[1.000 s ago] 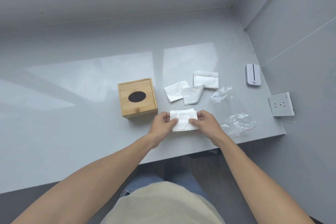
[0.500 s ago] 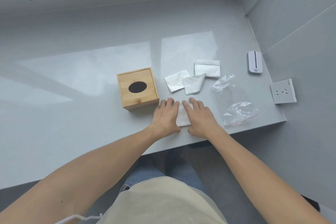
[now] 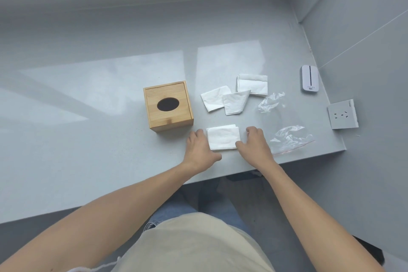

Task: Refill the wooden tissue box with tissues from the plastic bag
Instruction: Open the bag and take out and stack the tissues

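**Desk:** What sits nearest the camera?

**Photographer:** Two bare forearms reach over the near edge of the grey worktop (image 3: 88, 139). The left hand (image 3: 199, 150) and the right hand (image 3: 254, 146) flank a folded stack of tissues (image 3: 223, 138) lying flat between them. Neither hand grips it: the left hand's fingers (image 3: 198, 133) lie loose and flat against the stack's left edge, and the right hand's fingers (image 3: 251, 130) are curled, empty, with the thumb at the stack's near right corner.

**Desk:** Which way does the stack run?

**Photographer:** Its long side runs left to right, so each hand faces a short end. Both are about equally near; a squeeze from both ends looks the likely lift.

**Desk:** And the target?

**Photographer:** The wooden tissue box (image 3: 168, 106) stands just beyond and left of the stack, nearer the left hand, with its dark oval slot facing up and no tissue showing. Further back lie three more folded tissues (image 3: 234, 98), overlapping at their corners. To the right, the clear plastic bag (image 3: 289, 139) lies flat by the right hand, apparently emptied.
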